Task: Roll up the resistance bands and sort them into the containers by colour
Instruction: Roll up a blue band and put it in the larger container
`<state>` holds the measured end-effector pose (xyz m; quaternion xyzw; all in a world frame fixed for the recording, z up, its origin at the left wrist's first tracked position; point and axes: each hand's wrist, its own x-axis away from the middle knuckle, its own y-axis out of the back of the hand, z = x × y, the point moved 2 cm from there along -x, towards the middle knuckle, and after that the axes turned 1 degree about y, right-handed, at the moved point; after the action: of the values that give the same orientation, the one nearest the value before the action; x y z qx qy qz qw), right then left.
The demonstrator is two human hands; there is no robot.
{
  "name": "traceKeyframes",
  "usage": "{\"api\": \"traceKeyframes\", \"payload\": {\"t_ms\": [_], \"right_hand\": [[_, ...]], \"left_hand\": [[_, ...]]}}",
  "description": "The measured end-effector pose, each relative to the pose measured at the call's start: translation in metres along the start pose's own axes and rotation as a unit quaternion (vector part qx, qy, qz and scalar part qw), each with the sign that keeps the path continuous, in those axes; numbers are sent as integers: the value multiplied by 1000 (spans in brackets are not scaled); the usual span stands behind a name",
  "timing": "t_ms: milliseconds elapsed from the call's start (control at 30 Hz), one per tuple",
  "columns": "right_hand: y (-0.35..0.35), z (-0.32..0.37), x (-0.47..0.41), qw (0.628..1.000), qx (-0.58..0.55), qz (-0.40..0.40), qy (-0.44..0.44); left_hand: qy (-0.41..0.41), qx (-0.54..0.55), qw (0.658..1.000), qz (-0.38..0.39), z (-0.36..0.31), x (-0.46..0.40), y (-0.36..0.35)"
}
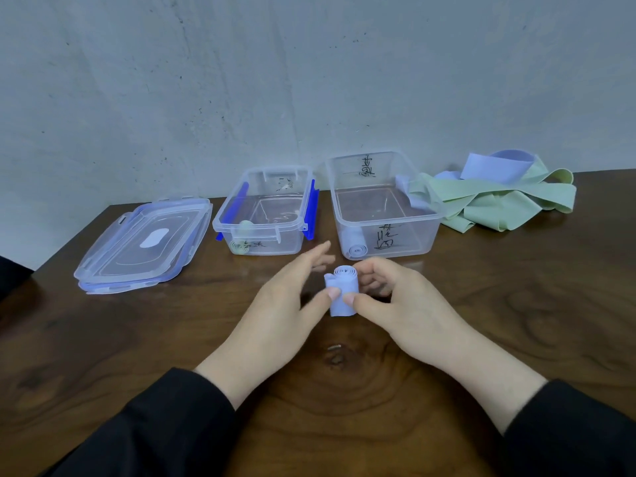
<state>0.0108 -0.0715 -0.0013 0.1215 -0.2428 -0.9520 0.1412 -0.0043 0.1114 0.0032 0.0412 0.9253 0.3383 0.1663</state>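
A: Status on the blue roll (341,290)?
B: Rolled tight, held just above the counter (103,356), centre front. Spiral end facing away, toward the containers.

A: Right hand (395,304)?
B: Clamped on the roll. Thumb pressing the near face, fingers curled round the far side.

A: Left hand (285,297)?
B: Mostly spread. Thumb tip touching the roll's near face, right beside the other thumb. Fingers straight, pointing off toward the containers, slightly blurred. Not wrapped round anything.

A: Containers?
B: Two clear tubs, both lidless, side by side behind the hands. Smaller tub (265,211) on the left, blue clips on both sides, one green roll (241,247) in its near left corner. Larger tub (383,204) on the right, one blue roll inside (358,246), near left corner. Black handwritten marks on both tubs, not legible.

A: Unrolled stock?
B: Loose pile (499,197) far right on the counter, just beside the larger tub. Mostly pale green bands, with a blue band (495,166) lying on top. One blue strip draped over the larger tub's right rim.

A: Anything else?
B: Stacked clear lids (144,246) with blue trim, flat on the counter left of the smaller tub. Black sleeves on both arms. Grey wall (309,80) behind.
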Motion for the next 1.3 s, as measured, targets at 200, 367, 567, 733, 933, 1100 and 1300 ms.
{"api": "traceKeyframes", "payload": {"t_ms": [200, 367, 567, 733, 933, 1100, 1300], "right_hand": [[6, 2, -1, 987, -147, 54, -33], [3, 2, 0, 937, -329, 53, -104], [7, 6, 4, 909, -392, 54, -129], [27, 24, -1, 939, -327, -8, -104], [94, 53, -76, 994, -24, -89, -61], [79, 36, -159, 950, 283, 6, -129], [43, 9, -198, 893, 406, 50, -189]], "left_hand": [[85, 169, 982, 6, -8, -1, 0], [111, 254, 961, -11, -15, -4, -3], [99, 281, 954, -23, -18, -10, -9], [71, 251, 963, -64, -18, -23, -12], [126, 175, 972, -89, -6, -53, -19], [156, 221, 958, -97, 0, -83, -29], [161, 279, 945, -62, 3, -100, -34]]}}
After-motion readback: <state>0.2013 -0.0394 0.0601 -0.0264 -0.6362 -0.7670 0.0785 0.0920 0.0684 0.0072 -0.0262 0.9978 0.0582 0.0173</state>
